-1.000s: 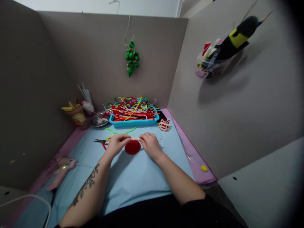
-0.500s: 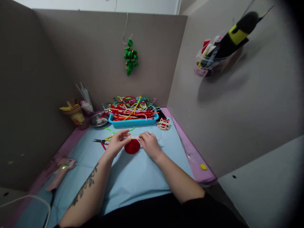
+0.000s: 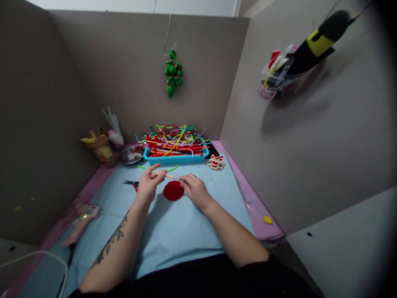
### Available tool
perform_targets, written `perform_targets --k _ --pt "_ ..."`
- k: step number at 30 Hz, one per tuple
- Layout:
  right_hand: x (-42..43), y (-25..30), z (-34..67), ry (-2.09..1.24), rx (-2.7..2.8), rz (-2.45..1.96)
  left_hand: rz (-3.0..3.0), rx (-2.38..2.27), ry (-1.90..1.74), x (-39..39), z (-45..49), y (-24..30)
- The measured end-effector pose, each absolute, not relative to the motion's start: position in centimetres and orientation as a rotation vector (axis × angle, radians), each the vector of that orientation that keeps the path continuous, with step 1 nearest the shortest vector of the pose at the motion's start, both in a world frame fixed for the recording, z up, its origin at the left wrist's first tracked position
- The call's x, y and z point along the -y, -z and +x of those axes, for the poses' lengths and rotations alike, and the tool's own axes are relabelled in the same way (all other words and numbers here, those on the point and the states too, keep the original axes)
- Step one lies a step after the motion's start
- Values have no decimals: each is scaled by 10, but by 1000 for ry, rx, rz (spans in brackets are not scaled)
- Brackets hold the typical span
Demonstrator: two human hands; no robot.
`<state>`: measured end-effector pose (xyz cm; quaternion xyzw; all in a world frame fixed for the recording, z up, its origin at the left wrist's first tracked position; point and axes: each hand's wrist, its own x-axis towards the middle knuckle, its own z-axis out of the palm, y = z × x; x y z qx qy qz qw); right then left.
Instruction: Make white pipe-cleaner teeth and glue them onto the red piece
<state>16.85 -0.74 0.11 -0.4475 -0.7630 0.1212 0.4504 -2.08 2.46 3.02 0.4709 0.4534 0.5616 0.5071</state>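
A cream pipe cleaner [image 3: 169, 176] stretches between my two hands over the blue cloth, seemingly coiled round a thin pale rod [image 3: 178, 179]. My left hand [image 3: 148, 183] pinches the cream end between thumb and fingertips, its other fingers raised. Closed fingers of my right hand [image 3: 196, 191] grip the rod's other end, which they hide. Just below lies a flat, round red fuzzy disc [image 3: 173, 191]. A green pipe cleaner [image 3: 172, 169] rests behind the hands. Scissors-like cutters [image 3: 130, 182] lie left, partly covered by my left hand.
A blue tray [image 3: 176, 159] heaped with coloured pipe cleaners stands at the back. Beside it are a metal bowl [image 3: 131, 156] and a cream-and-red lion-like face [image 3: 215, 162]. A pink glue gun [image 3: 81, 227] lies left. Partitions [image 3: 204, 62] enclose the table.
My left hand has lifted slightly, tilting the cream piece up at its left end. More of the thin rod now shows near my right hand. The view has shifted a little.
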Motion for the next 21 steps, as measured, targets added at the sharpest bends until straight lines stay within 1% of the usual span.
perform_targets --k 4,7,9,12,17,21 --pt "5 -7 177 -309 1863 -1181 1007 -1118 -1512 -40 -48 -32" --pt "1 -8 183 -316 1808 -1391 824 -1027 -1705 -48 -63 -35" --pt "-3 -6 186 -341 1806 -1563 675 -933 -1748 -49 -66 -38" --pt "-8 1 188 -387 1854 -1729 539 -886 -1697 -47 -61 -41" --pt "-12 10 184 -431 1905 -1793 402 -918 -1527 -41 -46 -46" --pt "-8 2 178 -438 1906 -1865 416 -906 -1455 -38 -38 -41"
